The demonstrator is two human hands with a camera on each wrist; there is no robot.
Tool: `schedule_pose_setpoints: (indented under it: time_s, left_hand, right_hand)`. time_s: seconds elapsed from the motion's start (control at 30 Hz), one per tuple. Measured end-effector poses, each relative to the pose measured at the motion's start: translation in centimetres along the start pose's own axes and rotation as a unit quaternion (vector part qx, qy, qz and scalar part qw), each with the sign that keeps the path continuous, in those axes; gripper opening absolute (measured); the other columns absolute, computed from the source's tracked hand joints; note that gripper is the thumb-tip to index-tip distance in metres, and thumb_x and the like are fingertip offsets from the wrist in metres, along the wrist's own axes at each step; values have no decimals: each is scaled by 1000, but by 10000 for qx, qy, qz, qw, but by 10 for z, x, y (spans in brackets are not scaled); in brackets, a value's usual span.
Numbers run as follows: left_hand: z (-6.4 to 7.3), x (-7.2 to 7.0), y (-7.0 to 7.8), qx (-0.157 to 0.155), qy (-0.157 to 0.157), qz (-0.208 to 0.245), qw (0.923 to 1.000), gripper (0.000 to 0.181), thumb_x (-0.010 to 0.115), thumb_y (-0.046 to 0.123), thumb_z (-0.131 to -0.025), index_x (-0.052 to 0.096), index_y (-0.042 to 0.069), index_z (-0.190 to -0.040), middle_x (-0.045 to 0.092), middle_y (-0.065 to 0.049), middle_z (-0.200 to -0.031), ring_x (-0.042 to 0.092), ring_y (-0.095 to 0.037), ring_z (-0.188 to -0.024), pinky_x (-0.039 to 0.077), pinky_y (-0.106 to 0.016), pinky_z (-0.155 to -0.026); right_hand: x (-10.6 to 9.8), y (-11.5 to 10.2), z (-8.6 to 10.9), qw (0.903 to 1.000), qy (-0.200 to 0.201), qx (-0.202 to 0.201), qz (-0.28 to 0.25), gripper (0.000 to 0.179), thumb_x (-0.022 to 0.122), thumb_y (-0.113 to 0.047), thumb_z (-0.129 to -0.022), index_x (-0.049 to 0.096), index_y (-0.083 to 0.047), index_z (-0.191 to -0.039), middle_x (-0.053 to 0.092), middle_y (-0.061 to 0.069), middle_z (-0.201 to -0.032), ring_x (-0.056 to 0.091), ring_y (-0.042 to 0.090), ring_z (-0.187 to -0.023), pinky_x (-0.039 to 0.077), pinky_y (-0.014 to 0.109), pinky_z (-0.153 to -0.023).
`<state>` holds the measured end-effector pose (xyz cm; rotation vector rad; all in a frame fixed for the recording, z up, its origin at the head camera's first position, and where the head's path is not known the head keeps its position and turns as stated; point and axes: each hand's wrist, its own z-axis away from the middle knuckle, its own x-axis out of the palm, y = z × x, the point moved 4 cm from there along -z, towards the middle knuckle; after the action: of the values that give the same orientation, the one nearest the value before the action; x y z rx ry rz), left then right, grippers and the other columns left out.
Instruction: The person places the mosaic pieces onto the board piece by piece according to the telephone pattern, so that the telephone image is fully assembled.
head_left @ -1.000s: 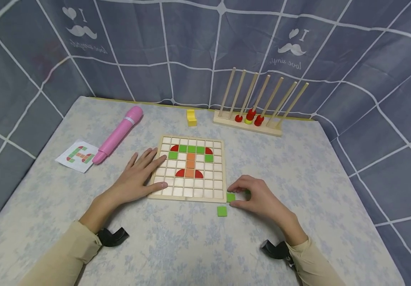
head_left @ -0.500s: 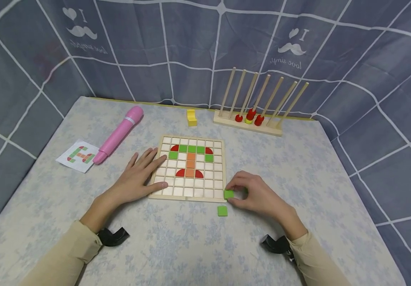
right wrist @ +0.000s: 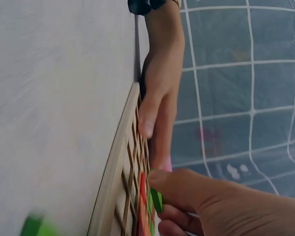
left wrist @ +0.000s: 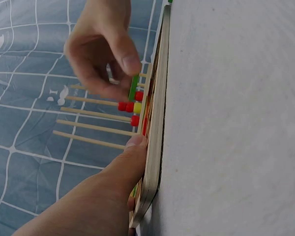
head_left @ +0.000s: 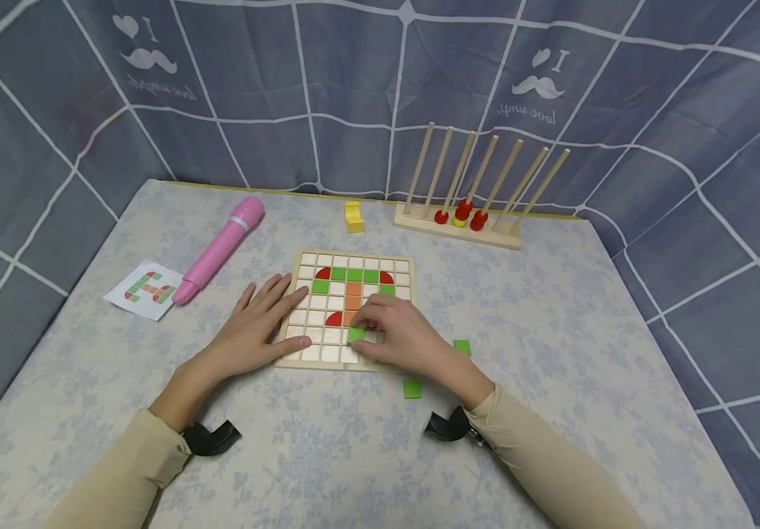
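Observation:
A square wooden grid board (head_left: 327, 355) lies on the table, with green, orange and red tiles set in some of its cells. My right hand (head_left: 401, 336) is over the board's lower middle and pinches a green square tile (head_left: 356, 335) between thumb and fingers, just below the orange column. In the left wrist view that same tile (left wrist: 133, 87) stands tilted a little above the board's surface. My left hand (head_left: 253, 323) rests spread on the board's left edge, its thumb and fingertips over the frame. The right hand hides some cells on the right.
Two loose green tiles (head_left: 412, 388) (head_left: 462, 347) lie off the board's right side. A printed pattern card (head_left: 144, 289) and a pink microphone-shaped stick (head_left: 217, 252) are at the left. Behind stand a yellow block (head_left: 353, 217) and a pegged bead rack (head_left: 457, 226), before a hanging curtain.
My right hand has picked up a green tile from beside the board's lower right corner and carried it left over the board. My left hand has stayed put.

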<state>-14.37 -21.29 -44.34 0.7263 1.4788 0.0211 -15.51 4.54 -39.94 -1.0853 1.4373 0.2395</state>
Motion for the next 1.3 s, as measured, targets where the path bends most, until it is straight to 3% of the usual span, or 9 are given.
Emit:
schedule_pose_setpoints:
  time_s: [0.27,0.57,0.83,0.97,1.13,1.3]
  left_hand:
    - [-1,0,-1,2,-35,-30,10000,87,67,56,-99,31,17,-168,15,-17,-177,8,-38,-164,-1,-63,-130]
    - [-1,-2,-1,-1,-39,-3,10000,87,68,54,-99,31,17,-168,16,-18,-176,8,-38,-164,-1,-63,-130]
    - [0,-1,0,15,-16,21,10000,86,67,55,-99,32,16,-168,16,-18,-176,8,-38,-164,0,-64,-130]
    - [0,-2,0,37,42,23,10000,86,68,55,-98,32,17,-167,17,-18,-176,10,-38,-164,0,-64,-129]
    - [-1,0,-1,24,20,-3,10000,87,67,56,-98,31,18,-168,16,-17,-176,9,-38,-164,0,-63,-130]
    - [-1,0,-2,10,-20,-30,10000,88,67,57,-98,29,19,-169,14,-16,-177,7,-37,-165,-1,-63,-130]
  right_hand:
    - [18,-13,-26,9998,13,9,193,21,85,-27,-92,79,-16,-109,68,-3,-102,60,10,-90,52,28,-78]
    - [23,-12,-28,10000,-9,-8,-58,19,82,-23,-95,79,-14,-112,70,-1,-106,63,13,-92,54,28,-80]
    - [25,-16,-27,9998,-137,-116,128,13,79,-20,-97,80,-15,-109,72,-1,-105,63,13,-93,55,31,-82]
    - [20,-18,-22,9993,-223,-140,268,17,78,-24,-98,81,-15,-112,71,-1,-109,62,12,-94,55,31,-84]
    - [2,-13,-4,9998,-175,41,123,20,77,-25,-99,80,-14,-115,72,-1,-115,66,15,-106,56,36,-92]
    - [-21,3,23,9991,100,414,1,22,77,-22,-98,79,-10,-116,74,4,-115,69,19,-99,58,39,-85]
